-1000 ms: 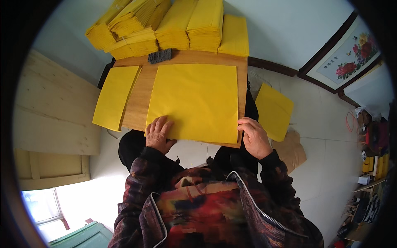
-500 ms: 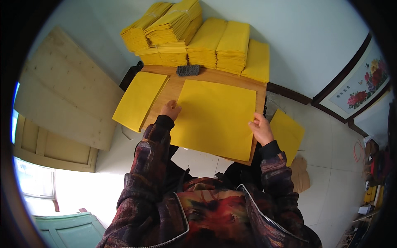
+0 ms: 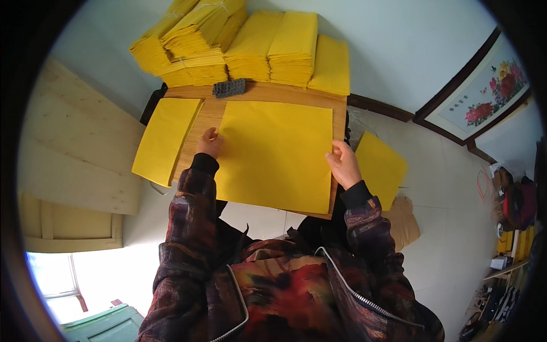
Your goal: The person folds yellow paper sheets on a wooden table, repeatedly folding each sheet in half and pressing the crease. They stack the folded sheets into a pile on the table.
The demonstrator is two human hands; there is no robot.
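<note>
A wide yellow sheet (image 3: 273,157), looking like paper or thin felt, lies flat on the wooden table in front of me. My left hand (image 3: 209,143) is at its left edge with the fingers curled in; no grip on the sheet shows. At the right edge, my right hand (image 3: 343,164) has thumb and fingers closed on the sheet's side. To the left lies a flat pile of folded yellow sheets (image 3: 168,137). A dark grey textured block (image 3: 229,88) rests beyond the wide sheet.
Tall stacks of folded yellow sheets (image 3: 248,48), some tied, line the table's far side. Right of the wooden table (image 3: 194,134), another yellow piece (image 3: 380,165) and a brown paper-like piece (image 3: 403,222) lie low. A wooden board (image 3: 80,137) leans at left; a framed flower picture (image 3: 484,94) stands at right.
The whole view has shifted, so the table appears further left and higher. My left hand's fingers are more curled than before. The wide sheet keeps its place on the table.
</note>
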